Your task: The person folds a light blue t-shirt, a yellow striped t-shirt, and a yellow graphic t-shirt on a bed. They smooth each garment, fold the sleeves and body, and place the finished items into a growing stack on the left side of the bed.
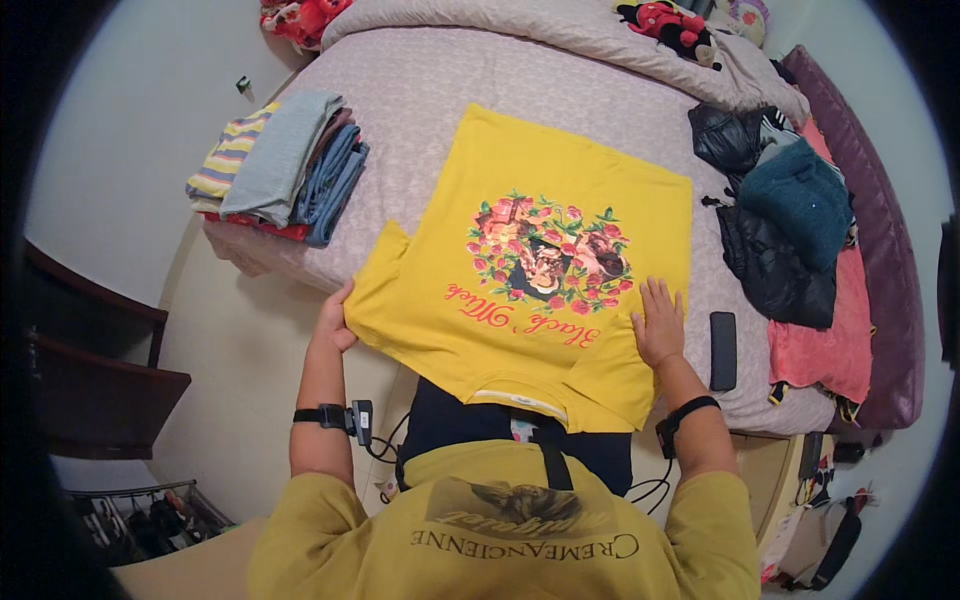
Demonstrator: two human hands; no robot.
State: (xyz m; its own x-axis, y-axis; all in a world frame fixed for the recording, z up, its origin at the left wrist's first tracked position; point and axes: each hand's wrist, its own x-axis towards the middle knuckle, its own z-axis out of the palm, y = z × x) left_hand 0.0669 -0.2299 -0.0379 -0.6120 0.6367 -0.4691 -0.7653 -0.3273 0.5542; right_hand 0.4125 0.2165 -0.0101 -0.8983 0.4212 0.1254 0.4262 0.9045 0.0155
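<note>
A yellow T-shirt (442, 300) with a printed rose design and red lettering lies spread face up on the bed, its collar towards me. The collar and nearby sleeve hang over the bed's near edge, close to my legs. My left hand (335, 316) grips the end of the sleeve on the left, with the thumb below the cloth and the fingers partly hidden. On the other side, my right hand (661, 324) rests palm down on the shirt near the right sleeve, fingers extended and a little apart, holding nothing.
Folded clothes (274, 169) are stacked at the bed's left corner. A dark oblong case (723, 351) lies right of the shirt. Beyond it are a black puffer garment (780, 262), a teal garment (799, 199) and a coral cloth (821, 360), beside a purple headboard (877, 225).
</note>
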